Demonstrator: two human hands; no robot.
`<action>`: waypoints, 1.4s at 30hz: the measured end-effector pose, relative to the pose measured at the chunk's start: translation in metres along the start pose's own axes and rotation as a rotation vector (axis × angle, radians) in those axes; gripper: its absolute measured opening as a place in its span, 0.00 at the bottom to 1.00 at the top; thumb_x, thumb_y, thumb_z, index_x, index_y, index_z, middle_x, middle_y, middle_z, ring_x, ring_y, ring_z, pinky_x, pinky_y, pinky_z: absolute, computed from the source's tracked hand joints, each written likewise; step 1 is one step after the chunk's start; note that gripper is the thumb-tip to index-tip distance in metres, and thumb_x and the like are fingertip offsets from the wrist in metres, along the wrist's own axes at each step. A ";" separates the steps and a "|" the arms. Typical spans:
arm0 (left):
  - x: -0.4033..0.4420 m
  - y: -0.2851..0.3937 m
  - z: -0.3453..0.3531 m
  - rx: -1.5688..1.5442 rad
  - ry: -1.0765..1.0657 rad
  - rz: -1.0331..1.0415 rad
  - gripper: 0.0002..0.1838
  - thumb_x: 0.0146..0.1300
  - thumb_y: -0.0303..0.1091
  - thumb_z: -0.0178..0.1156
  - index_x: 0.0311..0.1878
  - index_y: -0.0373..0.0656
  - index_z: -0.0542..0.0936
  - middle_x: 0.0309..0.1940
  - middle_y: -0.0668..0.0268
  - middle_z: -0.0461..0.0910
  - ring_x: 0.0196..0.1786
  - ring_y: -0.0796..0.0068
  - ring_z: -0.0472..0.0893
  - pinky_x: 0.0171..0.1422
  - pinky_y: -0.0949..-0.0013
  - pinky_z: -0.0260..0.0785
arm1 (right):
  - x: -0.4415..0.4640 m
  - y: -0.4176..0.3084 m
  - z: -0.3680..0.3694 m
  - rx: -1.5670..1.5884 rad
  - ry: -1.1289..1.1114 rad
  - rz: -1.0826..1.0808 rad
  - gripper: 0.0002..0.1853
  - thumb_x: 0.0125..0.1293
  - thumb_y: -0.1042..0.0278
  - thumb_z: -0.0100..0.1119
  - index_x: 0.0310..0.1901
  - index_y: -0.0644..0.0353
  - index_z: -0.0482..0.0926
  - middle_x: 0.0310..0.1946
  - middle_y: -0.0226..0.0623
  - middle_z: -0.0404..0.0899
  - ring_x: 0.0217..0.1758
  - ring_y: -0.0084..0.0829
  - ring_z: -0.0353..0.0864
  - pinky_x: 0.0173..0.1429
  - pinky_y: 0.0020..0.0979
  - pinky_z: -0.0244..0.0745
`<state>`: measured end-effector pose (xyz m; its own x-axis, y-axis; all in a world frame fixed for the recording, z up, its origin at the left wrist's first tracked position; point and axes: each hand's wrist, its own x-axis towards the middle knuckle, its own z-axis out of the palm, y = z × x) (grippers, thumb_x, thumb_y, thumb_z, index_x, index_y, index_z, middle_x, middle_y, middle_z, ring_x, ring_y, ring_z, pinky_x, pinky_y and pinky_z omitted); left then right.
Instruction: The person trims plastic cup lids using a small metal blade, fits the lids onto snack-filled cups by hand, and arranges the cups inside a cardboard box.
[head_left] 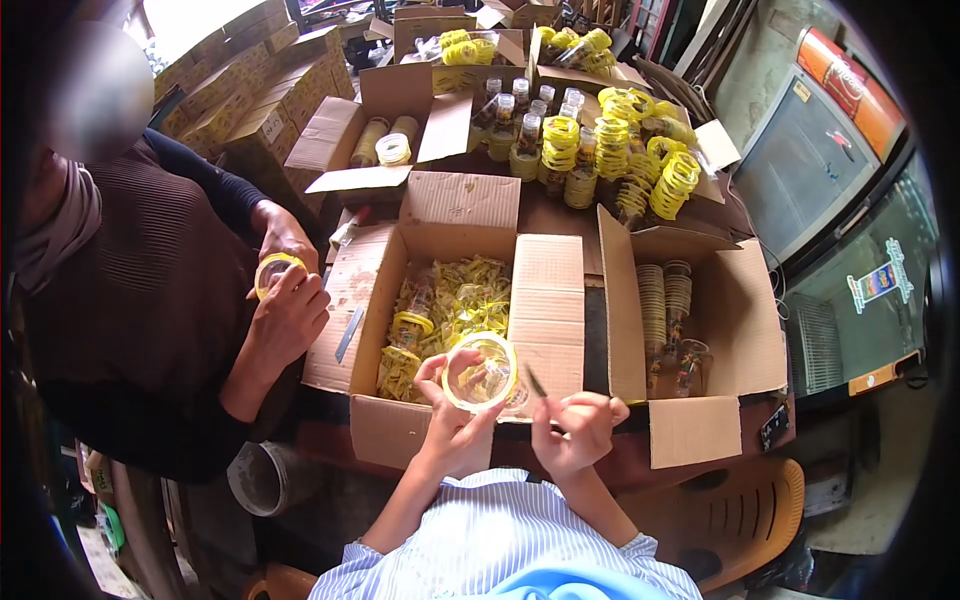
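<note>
My left hand (457,425) is closed around a clear plastic jar (480,403) with a yellow rim, its round opening turned up toward me. To its right, my right hand (575,432) grips a thin dark pointed tool (536,381); whether it is a knife cannot be made out. The tool's tip is near the jar but apart from it. Just beyond my hands lies an open cardboard box (458,200) holding many small yellow packets (470,290) and some clear jars with yellow rims (412,327).
At left, a co-worker's hands (285,310) hold another yellow-rimmed jar (275,272). A second open box (740,330) on the right contains stacked clear cups (678,295). Yellow-ringed jars (612,148) crowd the table's back. A blade-like strip (349,335) lies on a left flap.
</note>
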<state>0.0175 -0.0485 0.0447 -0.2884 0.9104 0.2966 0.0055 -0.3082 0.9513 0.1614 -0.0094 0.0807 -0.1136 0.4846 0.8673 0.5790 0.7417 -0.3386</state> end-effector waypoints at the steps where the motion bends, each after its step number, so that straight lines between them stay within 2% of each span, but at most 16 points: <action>1: 0.001 0.001 0.002 -0.009 0.026 -0.015 0.43 0.50 0.22 0.64 0.65 0.43 0.48 0.55 0.60 0.58 0.62 0.67 0.62 0.64 0.62 0.61 | -0.003 -0.002 0.002 0.003 0.000 -0.030 0.09 0.46 0.73 0.67 0.28 0.51 0.77 0.21 0.21 0.70 0.27 0.23 0.72 0.45 0.31 0.54; 4: 0.006 0.018 0.007 -0.106 0.089 -0.049 0.46 0.45 0.23 0.71 0.63 0.39 0.51 0.55 0.60 0.56 0.59 0.69 0.65 0.60 0.62 0.70 | -0.006 -0.008 0.006 0.006 -0.027 -0.077 0.08 0.46 0.72 0.68 0.27 0.51 0.78 0.21 0.20 0.69 0.26 0.22 0.72 0.45 0.30 0.53; 5: 0.006 0.017 0.007 -0.135 0.113 -0.056 0.47 0.42 0.23 0.73 0.63 0.40 0.52 0.54 0.60 0.58 0.57 0.70 0.68 0.58 0.64 0.72 | -0.007 -0.008 0.006 0.011 -0.031 -0.092 0.07 0.46 0.71 0.68 0.27 0.51 0.78 0.20 0.20 0.69 0.26 0.21 0.72 0.45 0.30 0.52; 11: 0.005 0.015 0.004 -0.048 0.090 -0.059 0.47 0.40 0.25 0.74 0.61 0.40 0.52 0.50 0.61 0.63 0.57 0.70 0.67 0.59 0.62 0.71 | -0.005 -0.007 0.008 0.018 -0.025 -0.126 0.07 0.48 0.69 0.68 0.27 0.50 0.78 0.19 0.20 0.68 0.23 0.20 0.71 0.45 0.30 0.52; 14: 0.003 0.016 0.002 0.039 0.056 -0.022 0.47 0.41 0.27 0.74 0.61 0.40 0.53 0.51 0.60 0.63 0.57 0.69 0.67 0.59 0.61 0.70 | -0.002 -0.004 0.007 0.012 -0.041 -0.155 0.07 0.48 0.69 0.68 0.27 0.50 0.78 0.20 0.19 0.70 0.23 0.20 0.72 0.45 0.31 0.53; 17: 0.002 0.017 0.003 -0.001 0.020 -0.033 0.48 0.42 0.31 0.74 0.62 0.39 0.52 0.52 0.60 0.62 0.57 0.69 0.67 0.59 0.61 0.70 | -0.002 -0.003 0.004 0.025 -0.050 -0.174 0.07 0.48 0.68 0.68 0.28 0.49 0.78 0.22 0.18 0.72 0.25 0.19 0.73 0.47 0.31 0.52; 18: 0.002 0.020 0.003 0.033 -0.007 -0.026 0.49 0.42 0.34 0.75 0.63 0.40 0.51 0.54 0.59 0.62 0.58 0.67 0.66 0.59 0.59 0.68 | -0.002 -0.004 0.001 0.027 -0.052 -0.168 0.07 0.48 0.69 0.68 0.28 0.49 0.78 0.23 0.17 0.73 0.25 0.19 0.74 0.47 0.31 0.52; 21: 0.002 0.029 0.005 -0.047 -0.041 0.005 0.47 0.45 0.32 0.72 0.63 0.40 0.51 0.55 0.58 0.63 0.59 0.66 0.67 0.61 0.57 0.66 | -0.004 -0.006 -0.003 0.018 -0.033 -0.160 0.09 0.46 0.69 0.69 0.30 0.49 0.79 0.24 0.16 0.75 0.26 0.18 0.74 0.49 0.31 0.51; 24: -0.007 0.027 0.004 -0.084 -0.046 -0.027 0.44 0.47 0.30 0.70 0.63 0.40 0.51 0.55 0.58 0.63 0.59 0.65 0.67 0.61 0.56 0.65 | -0.006 -0.011 -0.008 0.016 0.015 -0.127 0.08 0.44 0.68 0.66 0.29 0.50 0.82 0.25 0.16 0.77 0.26 0.15 0.71 0.45 0.29 0.49; 26: -0.014 0.022 0.004 -0.076 -0.048 -0.021 0.43 0.48 0.28 0.68 0.62 0.40 0.51 0.55 0.58 0.64 0.59 0.65 0.67 0.62 0.56 0.65 | -0.014 -0.016 -0.014 0.005 -0.004 -0.089 0.08 0.45 0.69 0.67 0.30 0.50 0.82 0.25 0.16 0.76 0.26 0.15 0.71 0.46 0.29 0.49; 28: -0.019 0.023 0.004 -0.040 -0.040 -0.013 0.42 0.48 0.29 0.69 0.61 0.39 0.52 0.53 0.59 0.64 0.59 0.66 0.67 0.61 0.58 0.65 | -0.021 -0.022 -0.017 -0.008 -0.012 -0.058 0.10 0.44 0.70 0.69 0.31 0.49 0.80 0.24 0.17 0.76 0.26 0.19 0.73 0.48 0.30 0.51; 35: -0.040 0.032 0.001 -0.013 -0.042 -0.029 0.39 0.49 0.30 0.68 0.60 0.38 0.54 0.51 0.60 0.66 0.57 0.68 0.68 0.61 0.64 0.64 | -0.037 -0.043 -0.030 -0.046 -0.011 -0.020 0.11 0.43 0.70 0.69 0.31 0.49 0.80 0.25 0.16 0.76 0.25 0.18 0.72 0.45 0.29 0.51; 42: -0.056 0.037 -0.003 -0.071 -0.055 -0.045 0.38 0.51 0.29 0.67 0.60 0.37 0.54 0.51 0.60 0.65 0.58 0.68 0.68 0.62 0.65 0.63 | -0.044 -0.061 -0.040 -0.062 0.004 -0.003 0.10 0.45 0.68 0.68 0.32 0.49 0.80 0.24 0.17 0.74 0.25 0.18 0.71 0.43 0.31 0.50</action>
<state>0.0306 -0.1113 0.0631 -0.2342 0.9368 0.2597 -0.0743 -0.2836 0.9561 0.1633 -0.0941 0.0781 -0.1119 0.4803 0.8699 0.6279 0.7127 -0.3127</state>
